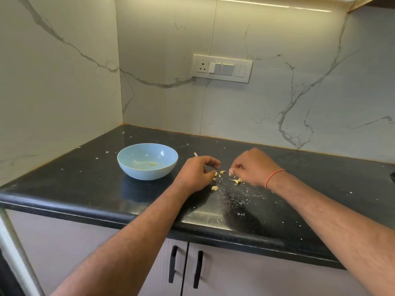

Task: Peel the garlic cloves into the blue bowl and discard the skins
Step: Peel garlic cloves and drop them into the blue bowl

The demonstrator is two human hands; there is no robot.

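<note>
Two bare forearms with no sleeves in view, fine hair along both, left hand [197,175] without rings or bands, right hand [254,167] unadorned, thin orange thread bracelet [273,178] around right wrist

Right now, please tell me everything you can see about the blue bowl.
The blue bowl is pale blue, round and glossy, seemingly ceramic. It stands upright on the black countertop, left of both hands, and neither hand touches it. Inside lies a small yellowish piece, probably a peeled clove, with a faint smear beside it. It is otherwise nearly empty.
</note>
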